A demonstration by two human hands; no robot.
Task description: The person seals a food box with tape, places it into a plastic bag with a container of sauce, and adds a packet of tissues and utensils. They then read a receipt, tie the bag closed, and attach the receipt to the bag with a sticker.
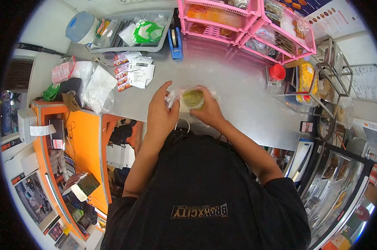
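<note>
A small round tub [193,99] with green contents sits in my right hand [208,109], the fingers curled round its right side. Clear plastic [170,100], looking like a thin bag, spreads around the tub. My left hand [161,109] is just left of the tub, with the plastic between its thumb and fingers. Its index finger points up and away; the exact grip is partly hidden. Both hands are over the near edge of the metal table [238,91].
Pink baskets [222,31] with packets stand at the back. Left of them are a blue tape dispenser [175,43] and a grey tub [155,49] of packaging. Printed sachets [122,73], paper slips [142,73] and plastic bags [97,93] lie left. A red-lidded jar [277,72] stands right.
</note>
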